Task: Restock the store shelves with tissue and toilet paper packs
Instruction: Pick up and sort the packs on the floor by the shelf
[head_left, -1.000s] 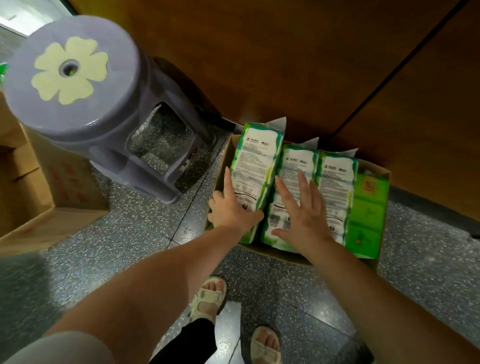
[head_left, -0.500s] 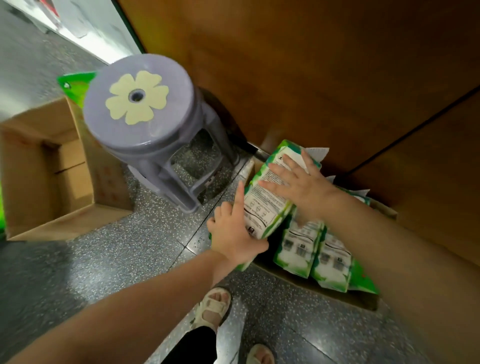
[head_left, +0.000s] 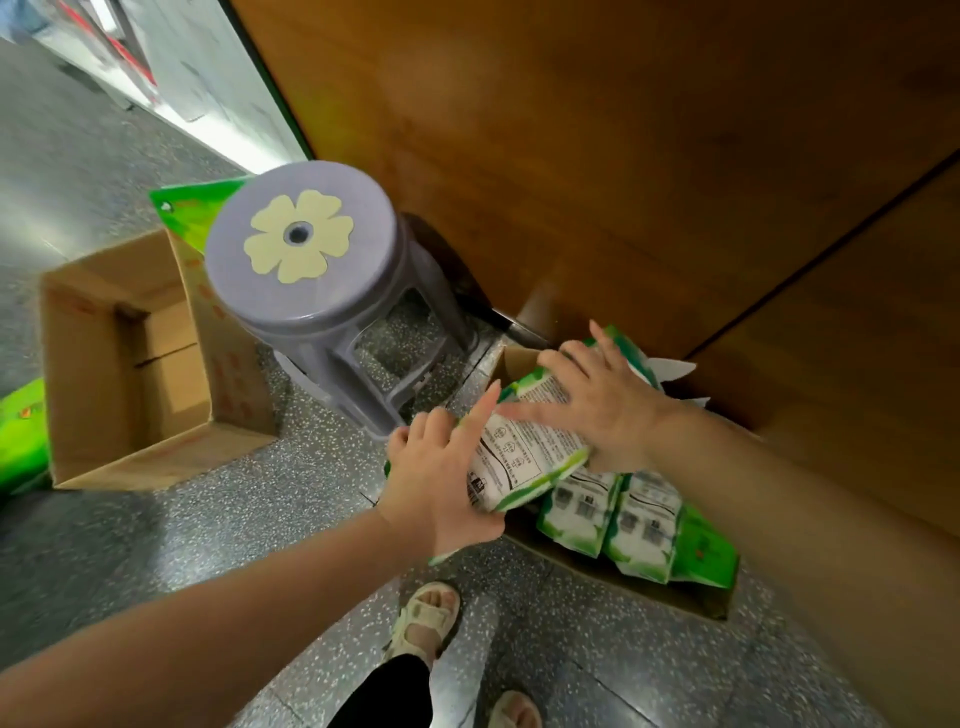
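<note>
A white and green tissue pack is lifted at a tilt above an open cardboard box on the floor. My left hand grips its near end, thumb under it and index finger stretched along its edge. My right hand presses on its far side with fingers spread and straight. Two more white and green packs stand upright in the box, and a plain green pack is at the box's right end.
A purple plastic stool with a flower pattern stands just left of the box. An open carton sits further left, with green packaging behind it. A wooden panel rises behind the box. My sandalled feet are on the speckled floor.
Both hands went from resting on the packs in the box to taking hold of the leftmost pack; it has come up and tilted. The view has swung left and back.
</note>
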